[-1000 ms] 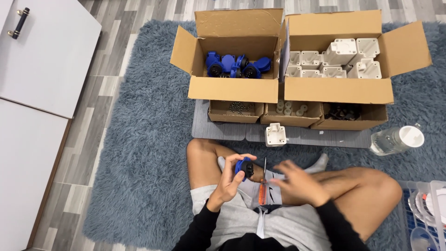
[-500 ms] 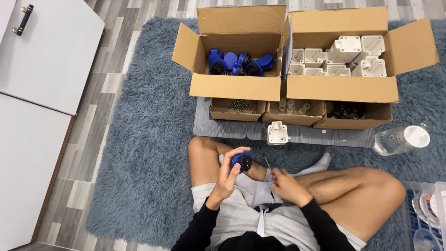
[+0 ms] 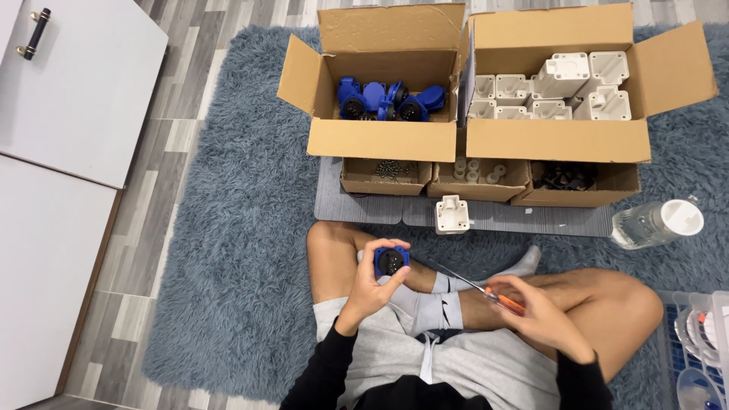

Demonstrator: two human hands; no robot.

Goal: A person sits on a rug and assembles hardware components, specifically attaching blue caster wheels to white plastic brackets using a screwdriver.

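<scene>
Over lap | left hand (image 3: 370, 285) curled, gripping blue socket (image 3: 391, 260) | right hand (image 3: 541, 313) fisted around orange-handled screwdriver (image 3: 471, 285), tip toward socket

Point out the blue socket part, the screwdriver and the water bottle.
blue socket part (image 3: 391, 260), head view, on its dark round face, held in the left hand.
screwdriver (image 3: 456, 278), head view, mid-shaft; its orange handle sits in the right hand.
water bottle (image 3: 654, 222), head view, clear body.

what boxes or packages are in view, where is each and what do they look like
Open brown cardboard box of blue sockets: far left on the rug.
Open brown cardboard box of white housings: beside it, right.
Three low brown cardboard trays: in a row before both boxes, on a grey mat.
Clear plastic bottle with white cap: lying at right.
</scene>
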